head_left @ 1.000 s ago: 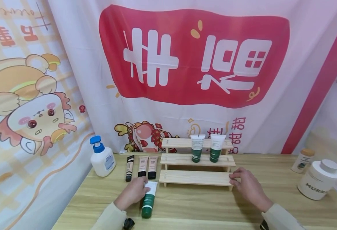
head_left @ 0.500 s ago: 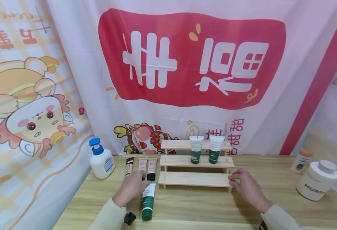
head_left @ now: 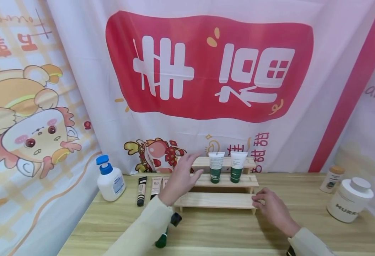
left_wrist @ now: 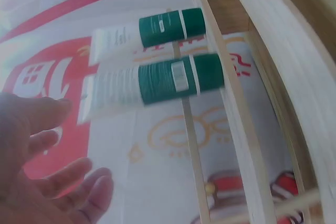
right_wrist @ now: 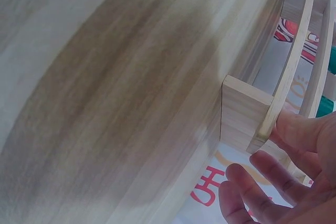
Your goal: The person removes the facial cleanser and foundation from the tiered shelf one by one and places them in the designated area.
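A three-step wooden display rack (head_left: 219, 200) stands on the table against the cloth backdrop. Two white squeeze tubes with green lower parts, the left tube (head_left: 216, 168) and the right tube (head_left: 237, 168), stand cap down on its middle step. My left hand (head_left: 182, 177) is raised over the rack's left part, fingers spread and holding nothing; the left wrist view shows it just short of the left tube's white end. My right hand (head_left: 275, 212) pinches the right end of the lowest step, thumb and fingers at the plank's corner (right_wrist: 262, 135). Another green tube (head_left: 161, 241) lies mostly hidden behind the left sleeve.
Left of the rack lie a black-and-beige tube (head_left: 141, 192) and pink tubes (head_left: 156, 186), partly covered by the left arm. A white pump bottle (head_left: 110, 184) stands at far left. A white jar (head_left: 349, 201) and a small orange-capped bottle (head_left: 332, 179) stand at right.
My left hand has let go of the green tube lying on the table and moved up and right toward the tubes on the rack. My right hand stays at the rack's end.
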`<state>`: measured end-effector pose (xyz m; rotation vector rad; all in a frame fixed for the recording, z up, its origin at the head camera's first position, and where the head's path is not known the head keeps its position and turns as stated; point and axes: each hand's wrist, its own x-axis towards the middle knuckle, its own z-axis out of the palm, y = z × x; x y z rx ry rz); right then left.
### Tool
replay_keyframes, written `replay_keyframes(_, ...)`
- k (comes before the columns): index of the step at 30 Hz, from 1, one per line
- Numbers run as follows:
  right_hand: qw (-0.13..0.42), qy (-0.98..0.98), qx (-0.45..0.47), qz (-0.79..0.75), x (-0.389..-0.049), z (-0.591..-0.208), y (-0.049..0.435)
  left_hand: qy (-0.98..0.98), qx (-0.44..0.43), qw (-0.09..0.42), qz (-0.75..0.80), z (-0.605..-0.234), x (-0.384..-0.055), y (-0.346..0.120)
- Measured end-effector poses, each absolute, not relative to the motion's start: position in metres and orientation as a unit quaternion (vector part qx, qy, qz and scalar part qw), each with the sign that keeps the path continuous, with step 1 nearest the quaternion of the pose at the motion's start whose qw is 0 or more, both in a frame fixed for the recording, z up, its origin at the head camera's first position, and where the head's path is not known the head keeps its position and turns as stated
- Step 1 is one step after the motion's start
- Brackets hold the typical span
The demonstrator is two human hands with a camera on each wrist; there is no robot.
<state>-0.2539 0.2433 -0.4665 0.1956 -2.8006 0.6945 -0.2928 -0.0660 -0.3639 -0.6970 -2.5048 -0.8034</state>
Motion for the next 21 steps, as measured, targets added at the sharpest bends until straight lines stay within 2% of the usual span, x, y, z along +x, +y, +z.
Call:
replay_keyframes(6, 0.128, -0.96, 0.064, 0.241, -0.254, -0.468, 0.244, -0.885, -0.276, 0.216, -0.305, -0.366, -0.309, -0.035)
replay_keyframes(15, 0.159, -0.952, 0.091, 0.246, -0.255, -0.47, 0.246, -0.877, -0.283, 0.223, -0.317, -0.376, -0.314, -0.021)
replay_keyframes(18, 0.157, -0.952, 0.091, 0.248, -0.255, -0.471, 0.247, -0.876, -0.277, 0.218, -0.329, -0.381, -0.317, -0.016)
replay_keyframes(21, 0.15, -0.953, 0.085, 0.25, -0.256, -0.471, 0.247, -0.869, -0.279, 0.236, -0.335, -0.387, -0.323, -0.013)
